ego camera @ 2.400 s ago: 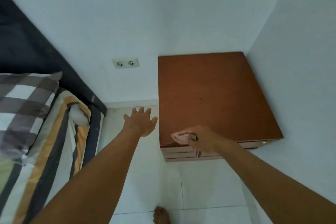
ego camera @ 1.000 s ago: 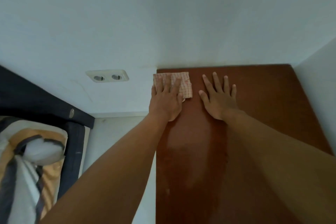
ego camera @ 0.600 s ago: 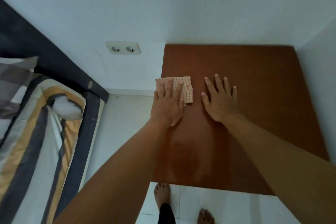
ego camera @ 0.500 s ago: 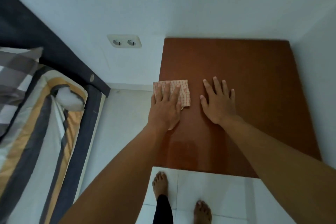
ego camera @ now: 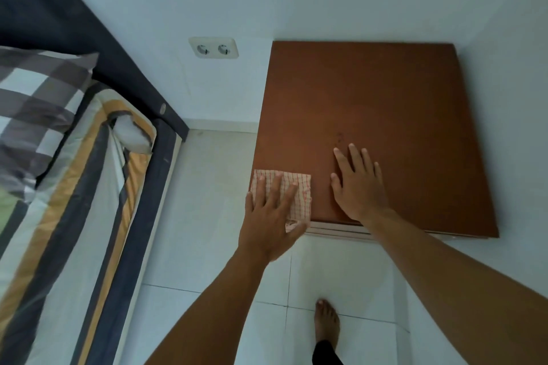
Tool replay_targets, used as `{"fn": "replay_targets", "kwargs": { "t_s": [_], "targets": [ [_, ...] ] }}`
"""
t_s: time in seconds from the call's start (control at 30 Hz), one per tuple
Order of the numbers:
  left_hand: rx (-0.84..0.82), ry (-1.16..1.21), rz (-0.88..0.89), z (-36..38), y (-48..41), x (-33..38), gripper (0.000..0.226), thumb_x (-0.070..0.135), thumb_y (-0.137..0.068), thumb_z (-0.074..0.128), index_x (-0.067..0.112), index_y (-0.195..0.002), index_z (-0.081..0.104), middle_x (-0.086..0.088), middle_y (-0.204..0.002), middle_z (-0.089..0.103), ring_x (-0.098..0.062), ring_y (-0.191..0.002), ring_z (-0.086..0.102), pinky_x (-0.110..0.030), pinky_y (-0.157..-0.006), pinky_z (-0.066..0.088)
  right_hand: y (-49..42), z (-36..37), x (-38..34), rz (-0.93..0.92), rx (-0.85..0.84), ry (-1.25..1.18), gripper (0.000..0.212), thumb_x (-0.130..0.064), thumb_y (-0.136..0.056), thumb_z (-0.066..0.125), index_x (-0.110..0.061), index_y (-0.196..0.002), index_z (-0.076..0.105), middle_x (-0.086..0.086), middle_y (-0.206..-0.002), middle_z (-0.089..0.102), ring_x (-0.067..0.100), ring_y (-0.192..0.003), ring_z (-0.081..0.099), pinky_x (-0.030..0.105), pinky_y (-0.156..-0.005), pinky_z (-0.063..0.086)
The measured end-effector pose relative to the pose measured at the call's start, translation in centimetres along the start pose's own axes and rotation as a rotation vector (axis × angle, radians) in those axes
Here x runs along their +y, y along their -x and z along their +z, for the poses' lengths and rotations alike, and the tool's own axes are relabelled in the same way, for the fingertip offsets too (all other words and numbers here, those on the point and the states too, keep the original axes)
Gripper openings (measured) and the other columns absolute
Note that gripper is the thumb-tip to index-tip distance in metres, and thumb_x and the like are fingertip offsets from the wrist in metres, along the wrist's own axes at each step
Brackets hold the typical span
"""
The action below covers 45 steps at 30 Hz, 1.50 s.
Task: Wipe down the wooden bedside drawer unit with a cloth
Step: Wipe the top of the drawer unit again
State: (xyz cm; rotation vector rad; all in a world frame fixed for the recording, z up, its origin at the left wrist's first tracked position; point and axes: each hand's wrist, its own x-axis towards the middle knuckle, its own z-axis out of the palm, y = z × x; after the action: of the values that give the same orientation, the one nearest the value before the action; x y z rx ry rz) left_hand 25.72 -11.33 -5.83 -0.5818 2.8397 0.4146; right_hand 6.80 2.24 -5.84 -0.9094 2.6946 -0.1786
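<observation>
We find the checked cloth now drawn from the back to the front-left corner of the drawer unit, left hand fingers flat upon it; right hand splayed, empty. One strip wiped; the rest remains.

Both bare arms reach forward from the bottom edge, the left from low centre, the right from the lower right corner. The left hand lies palm down with fingers spread and extended, nothing pinched in its grip. The right hand is likewise flat, fingers slightly apart, just beside the left; one bare foot shows below.
</observation>
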Motion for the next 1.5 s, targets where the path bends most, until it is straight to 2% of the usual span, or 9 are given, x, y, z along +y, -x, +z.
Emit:
{"fn": "replay_targets", "kwargs": {
  "t_s": [0.17, 0.4, 0.5, 0.63, 0.9, 1.07, 1.2, 1.4, 1.5],
  "targets": [
    [0.142, -0.043, 0.073, 1.4, 1.6, 0.5, 0.072, 0.026, -0.086, 0.078, 0.022, -0.151, 0.046, -0.017, -0.158, 0.040, -0.050, -0.143, 0.036, -0.068, -0.104, 0.043, 1.6, 0.4, 0.6, -0.003, 0.027, -0.022, 0.059, -0.042, -0.107, 0.035, -0.029, -0.162, 0.019, 0.007, -0.171, 0.014, 0.031, -0.158, 0.009, 0.051, -0.127, 0.016],
    [0.135, 0.042, 0.318, 1.0, 4.8, 2.1, 0.060, 0.014, -0.077, 0.083, 0.020, -0.132, 0.061, -0.013, -0.141, 0.057, -0.043, -0.126, 0.051, -0.053, -0.085, 0.060, 3.8, -2.2, 1.2, -0.009, -0.022, -0.066, 0.051, -0.033, -0.104, 0.046, -0.024, -0.154, 0.041, 0.006, -0.164, 0.034, 0.028, -0.152, 0.030, 0.047, -0.120, 0.033],
    [0.145, 0.053, 0.368, -1.6, 3.0, 3.1, 0.055, 0.015, -0.080, 0.080, 0.020, -0.132, 0.062, -0.011, -0.137, 0.061, -0.039, -0.125, 0.052, -0.052, -0.090, 0.058, 3.9, -5.4, 2.9, -0.023, -0.001, -0.099, 0.038, -0.028, -0.100, 0.050, -0.024, -0.136, 0.061, 0.002, -0.139, 0.062, 0.024, -0.124, 0.059, 0.043, -0.103, 0.049],
    [0.191, 0.067, 0.348, -6.2, -2.8, 5.9, 0.051, 0.019, -0.086, 0.072, 0.018, -0.135, 0.061, -0.011, -0.140, 0.058, -0.037, -0.131, 0.046, -0.053, -0.103, 0.048, 2.7, -8.9, 6.2, 0.146, -0.093, -0.214, 0.030, -0.030, -0.100, 0.050, -0.029, -0.123, 0.068, 0.001, -0.124, 0.071, 0.025, -0.112, 0.066, 0.041, -0.099, 0.054],
    [0.249, 0.161, 0.356, -14.8, -8.3, 13.1, 0.056, 0.027, -0.090, 0.066, 0.009, -0.141, 0.053, -0.012, -0.142, 0.053, -0.032, -0.135, 0.040, -0.047, -0.107, 0.046, 2.5, -17.5, 6.4, 0.518, -0.583, -1.336, 0.060, -0.066, -0.097, 0.047, -0.015, -0.119, 0.070, 0.012, -0.115, 0.076, 0.031, -0.107, 0.073, 0.044, -0.089, 0.057],
    [0.051, 0.149, 0.355, -16.0, -9.6, 14.4, 0.085, 0.043, -0.092, 0.065, 0.007, -0.158, 0.026, -0.015, -0.163, 0.025, -0.034, -0.154, 0.011, -0.045, -0.126, 0.017, 1.2, -18.1, 5.9, 0.587, -0.295, -1.611, 0.027, -0.014, -0.103, 0.054, -0.011, -0.128, 0.063, 0.017, -0.119, 0.073, 0.032, -0.114, 0.069, 0.051, -0.095, 0.058],
    [-0.084, -0.012, 0.355, -14.2, -11.7, 13.6, 0.092, 0.063, -0.089, 0.050, 0.017, -0.161, 0.016, -0.010, -0.169, 0.014, -0.032, -0.156, 0.000, -0.051, -0.126, 0.013, 0.8, -15.9, 9.2, 0.727, -0.108, -1.271, 0.019, -0.007, -0.100, 0.052, -0.014, -0.114, 0.063, 0.014, -0.116, 0.071, 0.029, -0.099, 0.070, 0.044, -0.075, 0.062],
    [-0.224, -0.072, 0.264, -13.2, -10.4, 10.2, 0.068, 0.052, -0.101, 0.042, 0.030, -0.160, 0.017, -0.001, -0.170, 0.007, -0.029, -0.157, -0.002, -0.055, -0.123, 0.017, 2.1, -13.2, 15.2, 0.879, -0.045, -0.818, 0.041, -0.011, -0.093, 0.055, -0.004, -0.133, 0.060, 0.018, -0.131, 0.065, 0.036, -0.114, 0.063, 0.040, -0.096, 0.053],
    [-0.270, -0.098, 0.194, -14.1, -10.0, 7.8, 0.065, 0.054, -0.103, 0.037, 0.030, -0.160, 0.017, -0.003, -0.170, 0.009, -0.031, -0.156, 0.000, -0.057, -0.123, 0.016, 3.1, -14.0, 15.1, 0.781, -0.110, -0.510, 0.071, -0.027, -0.092, 0.063, -0.015, -0.156, 0.033, 0.016, -0.151, 0.050, 0.040, -0.134, 0.051, 0.045, -0.109, 0.046]
  ]
}}
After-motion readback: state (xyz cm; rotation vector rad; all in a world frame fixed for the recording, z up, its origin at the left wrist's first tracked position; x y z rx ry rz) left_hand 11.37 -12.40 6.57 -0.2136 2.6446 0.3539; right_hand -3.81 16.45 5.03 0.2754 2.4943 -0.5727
